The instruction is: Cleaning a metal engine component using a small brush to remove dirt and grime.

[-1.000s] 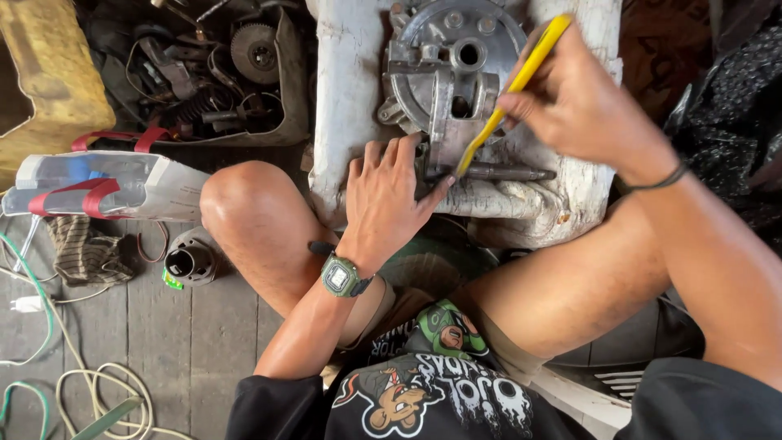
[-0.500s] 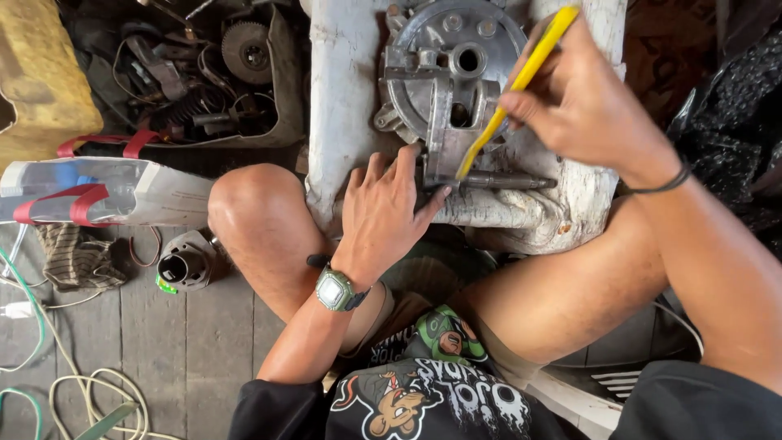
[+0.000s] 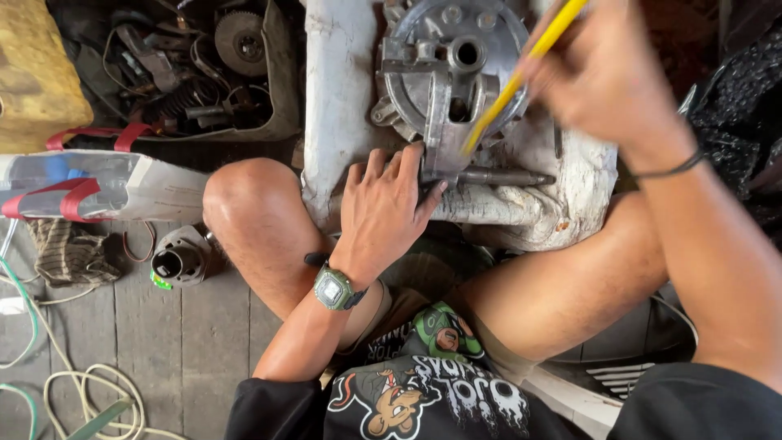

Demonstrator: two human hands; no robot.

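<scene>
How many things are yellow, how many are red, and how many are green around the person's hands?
Yellow: 2 - the tool handle in the right hand, the yellow block.
Red: 2 - the straps on the bag.
Green: 2 - the wristwatch by the left hand, the cord.
Total: 6

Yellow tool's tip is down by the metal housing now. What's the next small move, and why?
Probably work the yellow tool's tip on the lower part of the round metal housing. The right hand grips the tool with its tip at the housing, while the left hand lies flat beside it, bracing.
</scene>
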